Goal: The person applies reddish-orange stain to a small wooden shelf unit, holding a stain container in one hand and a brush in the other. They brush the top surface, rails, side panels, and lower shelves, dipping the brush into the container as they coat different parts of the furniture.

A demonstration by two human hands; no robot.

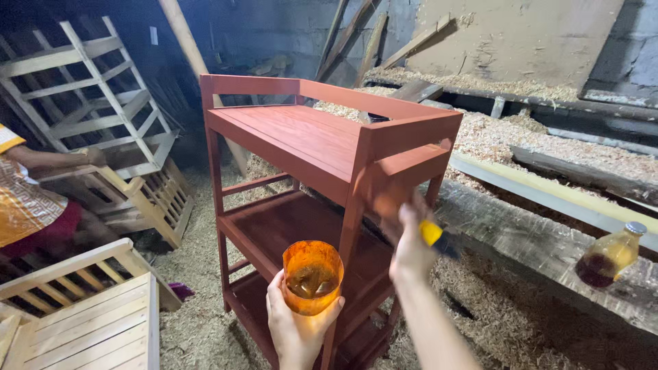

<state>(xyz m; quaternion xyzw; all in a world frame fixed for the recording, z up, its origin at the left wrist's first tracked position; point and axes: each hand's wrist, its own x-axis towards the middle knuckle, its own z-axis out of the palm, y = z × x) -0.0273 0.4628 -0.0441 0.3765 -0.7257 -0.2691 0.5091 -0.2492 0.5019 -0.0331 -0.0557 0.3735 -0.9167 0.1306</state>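
My left hand (296,322) is wrapped around an orange cup (312,275), held upright low in front of the shelf unit (308,137). The cup is cut open at the top and holds a shallow pool of dark brown liquid at the bottom; its walls are stained the same tone. My fingers close round its lower half from beneath.

My right hand (410,247) is closed on a brush (439,238) with a yellow handle and a dark end. The hand is up against the unit's front right post, just under the top rail; the bristle end is blurred, so I cannot tell whether it touches the wood.

The unit is painted reddish brown, with a railed top and lower shelves, and stands on a floor of sawdust (205,322).

To the right, on a rough bench (548,253), stands a bottle (610,255) with a metal cap, tilted, well apart from my hands. It holds dark liquid in its lower part and looks yellowish above.

To the left are unpainted pale wooden racks (89,96), and a person in a patterned garment (24,205) sits beside them.
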